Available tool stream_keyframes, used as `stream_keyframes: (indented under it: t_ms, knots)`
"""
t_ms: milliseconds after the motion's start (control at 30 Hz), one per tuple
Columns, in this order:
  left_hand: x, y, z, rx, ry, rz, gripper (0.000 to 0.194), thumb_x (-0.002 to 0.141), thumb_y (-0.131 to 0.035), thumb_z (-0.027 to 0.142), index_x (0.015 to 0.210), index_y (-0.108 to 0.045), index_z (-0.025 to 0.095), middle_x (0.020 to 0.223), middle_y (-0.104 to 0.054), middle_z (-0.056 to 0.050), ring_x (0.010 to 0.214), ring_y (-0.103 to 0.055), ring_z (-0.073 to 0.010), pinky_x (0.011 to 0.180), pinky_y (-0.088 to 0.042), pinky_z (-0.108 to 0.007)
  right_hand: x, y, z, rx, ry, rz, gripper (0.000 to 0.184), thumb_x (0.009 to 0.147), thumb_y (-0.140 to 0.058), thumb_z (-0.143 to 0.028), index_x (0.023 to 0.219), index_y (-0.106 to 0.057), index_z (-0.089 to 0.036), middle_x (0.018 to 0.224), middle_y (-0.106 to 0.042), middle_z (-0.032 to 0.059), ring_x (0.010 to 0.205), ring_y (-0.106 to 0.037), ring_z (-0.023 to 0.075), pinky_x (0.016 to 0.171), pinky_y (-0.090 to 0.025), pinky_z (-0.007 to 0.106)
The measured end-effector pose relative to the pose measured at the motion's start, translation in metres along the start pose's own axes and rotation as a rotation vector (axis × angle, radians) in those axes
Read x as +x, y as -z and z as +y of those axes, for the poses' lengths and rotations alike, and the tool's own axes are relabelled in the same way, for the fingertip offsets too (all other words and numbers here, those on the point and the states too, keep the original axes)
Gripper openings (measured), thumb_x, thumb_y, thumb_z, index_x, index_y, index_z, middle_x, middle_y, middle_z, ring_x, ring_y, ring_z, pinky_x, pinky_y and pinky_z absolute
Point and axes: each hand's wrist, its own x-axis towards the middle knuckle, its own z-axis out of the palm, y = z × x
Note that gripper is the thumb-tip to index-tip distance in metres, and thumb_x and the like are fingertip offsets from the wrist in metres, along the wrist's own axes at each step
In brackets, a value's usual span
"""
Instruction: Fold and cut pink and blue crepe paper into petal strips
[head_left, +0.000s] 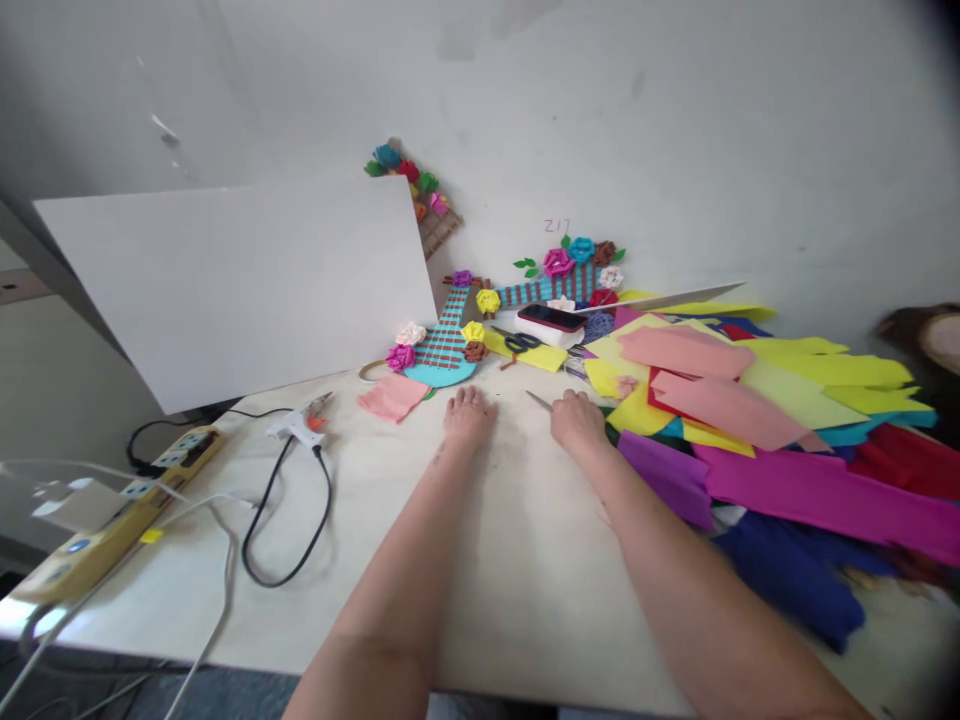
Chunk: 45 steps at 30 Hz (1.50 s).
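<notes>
Left of the blue craft (444, 372) lies a white glue gun (300, 428), maybe to stay near the power strip (172, 465). A pink scrap (394, 397) sits just beside the craft's left side. In front of the craft, the left hand (469, 417) rests palm down, loosely open, and seems to hold nothing. Right of the craft, the right hand (577, 420) curls around a thin pointed tool (538, 401), perhaps so it won't slip. Farther right are piled colored sheets (701, 360). Bare table (525, 540) runs from the craft to the near edge.

Blade (538, 401) metallic; phone screen (553, 318) glossy; glue gun (301, 428) smooth plastic; coloured sheets (817, 490) matt, clothlike.
</notes>
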Motion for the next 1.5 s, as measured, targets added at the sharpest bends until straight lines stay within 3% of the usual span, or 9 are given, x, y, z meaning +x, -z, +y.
stream_keyframes:
  t_ms: [133,300,400,533,733,967,1133,1333,1500]
  knots:
    - [0.002,-0.009,0.01,0.019,-0.024,-0.083,0.067,0.086,-0.025,0.051,0.139,-0.029,0.01,0.149,-0.015,-0.012,0.137,-0.008,-0.0267,0.109,-0.008,-0.044,0.005,-0.004,-0.003,-0.008,0.003,0.001,0.035,0.083,-0.037,-0.008,0.102,-0.066,-0.008,0.105,-0.054,0.0186,0.098,-0.049,0.0254,0.078,-0.038,0.031]
    - [0.004,-0.002,0.015,-0.111,-0.252,-0.204,0.058,0.09,-0.022,0.045,0.138,-0.031,0.014,0.147,-0.023,-0.007,0.136,-0.015,-0.0174,0.11,-0.012,-0.033,0.011,-0.013,-0.004,0.019,-0.01,0.053,0.032,0.082,-0.039,-0.011,0.1,-0.066,-0.008,0.105,-0.054,0.0183,0.098,-0.049,0.0256,0.078,-0.038,0.03]
    - [0.007,0.001,0.007,-0.198,-0.19,-0.097,0.05,0.092,-0.023,0.037,0.134,-0.038,0.016,0.142,-0.035,-0.007,0.133,-0.026,-0.0148,0.108,-0.02,-0.028,0.011,-0.013,-0.005,0.019,-0.024,0.046,0.03,0.081,-0.043,-0.015,0.1,-0.065,-0.008,0.106,-0.054,0.0192,0.098,-0.049,0.0256,0.079,-0.037,0.03]
    - [0.007,-0.004,-0.003,-0.17,-0.041,0.056,0.043,0.09,-0.031,0.025,0.128,-0.045,0.013,0.137,-0.042,-0.011,0.131,-0.031,-0.0177,0.106,-0.023,-0.031,0.006,-0.005,-0.008,0.013,0.003,0.023,0.031,0.079,-0.044,-0.014,0.101,-0.064,-0.007,0.104,-0.055,0.0204,0.096,-0.05,0.0253,0.081,-0.037,0.032]
    - [0.003,-0.009,-0.003,-0.124,-0.026,0.069,0.044,0.085,-0.037,0.017,0.128,-0.044,0.017,0.135,-0.046,-0.009,0.129,-0.034,-0.0173,0.106,-0.024,-0.032,0.001,0.001,-0.01,0.077,0.043,0.025,0.033,0.079,-0.042,-0.009,0.105,-0.063,-0.01,0.103,-0.056,0.018,0.097,-0.05,0.0249,0.081,-0.037,0.03]
    - [-0.001,-0.003,-0.004,-0.196,-0.002,0.112,0.044,0.086,-0.038,0.025,0.129,-0.045,0.016,0.13,-0.05,-0.01,0.122,-0.043,-0.0194,0.1,-0.033,-0.029,0.005,-0.011,-0.011,0.24,0.268,0.035,0.045,0.076,-0.043,-0.003,0.118,-0.056,-0.011,0.106,-0.056,0.0122,0.103,-0.046,0.0199,0.089,-0.033,0.025]
    - [-0.001,-0.002,-0.004,-0.214,-0.003,0.131,0.042,0.087,-0.038,0.026,0.127,-0.047,0.018,0.128,-0.052,-0.008,0.118,-0.048,-0.0189,0.098,-0.035,-0.028,0.002,-0.01,-0.008,0.2,0.198,0.062,0.042,0.077,-0.039,-0.002,0.113,-0.06,-0.011,0.103,-0.058,0.0128,0.099,-0.049,0.0202,0.087,-0.035,0.026]
    - [0.0,-0.002,-0.005,-0.267,0.011,0.159,0.04,0.088,-0.038,0.031,0.124,-0.051,0.019,0.122,-0.057,-0.009,0.112,-0.053,-0.0197,0.095,-0.038,-0.028,0.003,-0.008,-0.004,0.15,0.14,0.056,0.038,0.084,-0.038,-0.012,0.115,-0.059,-0.021,0.108,-0.057,0.0096,0.097,-0.051,0.0206,0.081,-0.038,0.028]
    - [0.001,-0.001,-0.002,-0.311,-0.006,0.214,0.04,0.09,-0.033,0.032,0.122,-0.053,0.016,0.121,-0.058,-0.009,0.114,-0.05,-0.0185,0.097,-0.036,-0.027,0.002,-0.009,-0.007,0.185,0.183,0.064,0.037,0.087,-0.034,-0.012,0.113,-0.059,-0.017,0.105,-0.056,0.0096,0.095,-0.05,0.0185,0.081,-0.037,0.025]
